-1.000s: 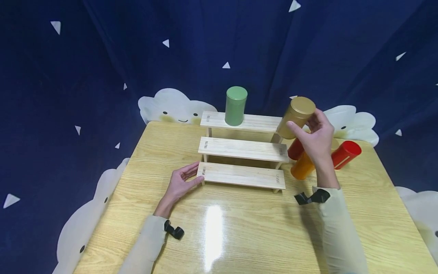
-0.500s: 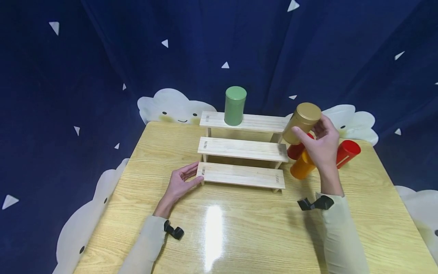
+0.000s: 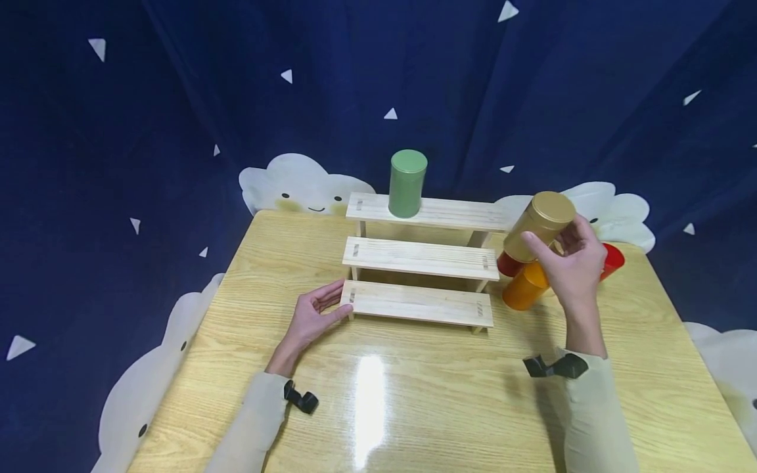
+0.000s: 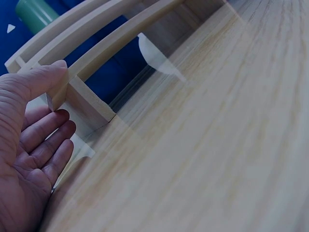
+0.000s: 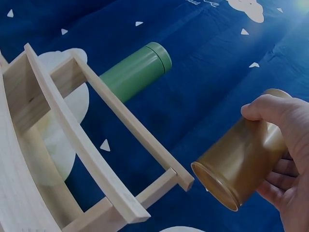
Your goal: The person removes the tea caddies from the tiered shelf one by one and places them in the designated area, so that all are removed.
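Observation:
A gold canister [image 3: 541, 223] is held in my right hand [image 3: 576, 263], tilted and off the table, to the right of the three-step wooden shelf [image 3: 420, 256]. In the right wrist view the thumb lies along one side of the canister [image 5: 241, 159], with fingers round the other. My left hand [image 3: 310, 315] grips the left end of the shelf's lowest board, and in the left wrist view the thumb and index finger pinch its corner [image 4: 60, 92]. A green canister [image 3: 407, 184] stands upright on the top board, left of its middle.
Right of the shelf are an orange canister [image 3: 523, 289], a red one [image 3: 508, 264] partly hidden behind the gold canister, and another red one [image 3: 613, 259] partly behind my right hand. A wooden table [image 3: 414, 394] lies beneath; a dark blue curtain [image 3: 331, 98] hangs behind.
My right hand has carried the gold canister to the right and down, away from the top board's right end. The left hand, shelf and green canister have stayed put.

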A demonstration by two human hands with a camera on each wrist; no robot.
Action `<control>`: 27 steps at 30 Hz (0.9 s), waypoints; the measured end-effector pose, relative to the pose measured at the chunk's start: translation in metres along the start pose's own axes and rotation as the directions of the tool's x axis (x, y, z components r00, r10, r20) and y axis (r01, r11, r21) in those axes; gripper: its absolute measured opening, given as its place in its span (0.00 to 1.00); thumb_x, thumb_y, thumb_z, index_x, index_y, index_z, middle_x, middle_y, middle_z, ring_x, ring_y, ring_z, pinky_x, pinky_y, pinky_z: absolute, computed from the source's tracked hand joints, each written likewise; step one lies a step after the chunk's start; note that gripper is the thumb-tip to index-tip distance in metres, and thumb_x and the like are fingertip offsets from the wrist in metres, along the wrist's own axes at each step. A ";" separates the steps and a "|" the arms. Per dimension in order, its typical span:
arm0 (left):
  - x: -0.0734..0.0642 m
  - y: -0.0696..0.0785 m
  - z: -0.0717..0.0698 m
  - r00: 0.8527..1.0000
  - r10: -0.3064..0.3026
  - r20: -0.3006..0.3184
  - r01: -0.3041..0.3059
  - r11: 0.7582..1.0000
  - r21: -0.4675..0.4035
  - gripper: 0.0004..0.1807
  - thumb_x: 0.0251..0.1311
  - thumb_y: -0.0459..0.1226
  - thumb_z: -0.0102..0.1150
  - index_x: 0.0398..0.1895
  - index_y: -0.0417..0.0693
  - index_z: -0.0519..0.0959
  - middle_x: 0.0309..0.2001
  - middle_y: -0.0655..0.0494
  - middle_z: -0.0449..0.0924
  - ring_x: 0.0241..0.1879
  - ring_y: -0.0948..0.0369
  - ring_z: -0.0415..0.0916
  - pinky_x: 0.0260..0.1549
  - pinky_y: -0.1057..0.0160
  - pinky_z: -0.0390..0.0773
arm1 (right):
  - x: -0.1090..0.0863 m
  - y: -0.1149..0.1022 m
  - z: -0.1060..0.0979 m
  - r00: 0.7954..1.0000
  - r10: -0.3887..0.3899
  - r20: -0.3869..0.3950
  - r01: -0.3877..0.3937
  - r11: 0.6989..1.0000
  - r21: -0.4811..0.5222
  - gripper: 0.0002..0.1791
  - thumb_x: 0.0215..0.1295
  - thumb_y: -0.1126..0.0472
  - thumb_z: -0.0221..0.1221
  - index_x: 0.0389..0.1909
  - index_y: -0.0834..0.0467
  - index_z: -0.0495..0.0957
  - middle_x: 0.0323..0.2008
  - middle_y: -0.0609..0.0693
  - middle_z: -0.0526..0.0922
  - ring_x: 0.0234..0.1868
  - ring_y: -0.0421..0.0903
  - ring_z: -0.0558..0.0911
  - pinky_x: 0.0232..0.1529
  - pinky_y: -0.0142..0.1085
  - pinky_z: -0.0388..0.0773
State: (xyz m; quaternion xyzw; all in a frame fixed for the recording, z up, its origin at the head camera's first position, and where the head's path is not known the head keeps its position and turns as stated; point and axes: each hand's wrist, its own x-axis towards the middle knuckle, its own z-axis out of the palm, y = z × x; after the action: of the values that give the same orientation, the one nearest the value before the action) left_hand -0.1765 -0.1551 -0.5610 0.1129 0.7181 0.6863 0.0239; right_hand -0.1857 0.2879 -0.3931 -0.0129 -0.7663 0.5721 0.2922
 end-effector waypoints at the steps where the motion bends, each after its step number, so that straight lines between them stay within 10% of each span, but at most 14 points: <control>1: 0.000 0.000 0.000 1.000 0.002 0.001 -0.002 1.000 -0.001 0.32 0.60 0.30 0.75 0.69 0.39 0.77 0.65 0.41 0.80 0.64 0.48 0.79 0.65 0.62 0.78 | -0.001 0.001 -0.001 1.000 0.003 -0.004 -0.003 1.000 0.006 0.35 0.55 0.66 0.77 0.66 0.53 0.80 0.56 0.49 0.84 0.53 0.45 0.82 0.58 0.26 0.81; 27: 0.000 -0.001 -0.001 1.000 0.004 0.009 -0.004 1.000 -0.014 0.32 0.60 0.31 0.74 0.69 0.41 0.77 0.65 0.43 0.81 0.64 0.47 0.79 0.65 0.61 0.78 | -0.010 0.016 -0.028 0.994 0.030 -0.101 -0.019 0.994 0.107 0.33 0.54 0.72 0.76 0.62 0.58 0.82 0.54 0.51 0.86 0.50 0.46 0.82 0.51 0.25 0.79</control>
State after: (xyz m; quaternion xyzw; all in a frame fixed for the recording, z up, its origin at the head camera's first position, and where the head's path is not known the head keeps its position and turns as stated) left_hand -0.1773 -0.1558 -0.5617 0.1171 0.7129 0.6909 0.0268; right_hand -0.1693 0.3139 -0.4066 -0.0360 -0.7185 0.6141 0.3245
